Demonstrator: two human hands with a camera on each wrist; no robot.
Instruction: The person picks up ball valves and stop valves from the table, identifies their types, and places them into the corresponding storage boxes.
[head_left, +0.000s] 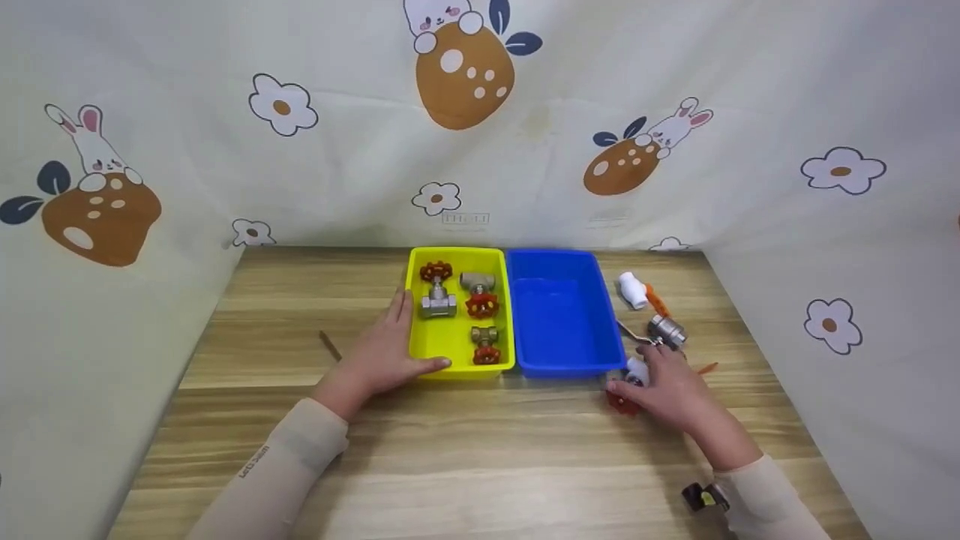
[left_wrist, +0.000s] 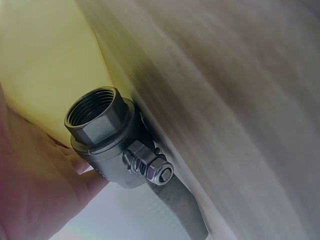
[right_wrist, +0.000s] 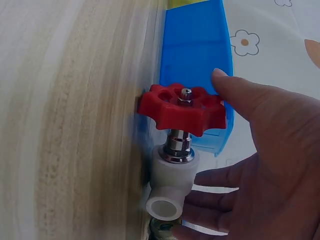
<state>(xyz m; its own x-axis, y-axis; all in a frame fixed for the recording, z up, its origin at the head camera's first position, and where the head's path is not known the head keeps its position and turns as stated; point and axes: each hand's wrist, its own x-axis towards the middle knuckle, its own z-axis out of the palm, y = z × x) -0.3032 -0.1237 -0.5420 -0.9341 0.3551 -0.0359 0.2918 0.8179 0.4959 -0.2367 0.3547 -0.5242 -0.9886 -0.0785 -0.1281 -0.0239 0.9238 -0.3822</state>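
Note:
My left hand rests against the yellow bin, its fingers along the left wall and its thumb over the front rim. A metal ball valve with a lever stands by that hand in the left wrist view. Inside the bin lie a silver gate valve and two smaller valves, all with red handwheels. My right hand is spread over a white valve with a red handwheel. Its thumb extends beside the wheel and the fingers lie behind the white body; contact is unclear.
A blue bin stands against the yellow one. To its right lie a white ball valve with an orange lever and a silver ball valve. An orange tip shows beyond the right hand. Patterned cloth surrounds the wooden table.

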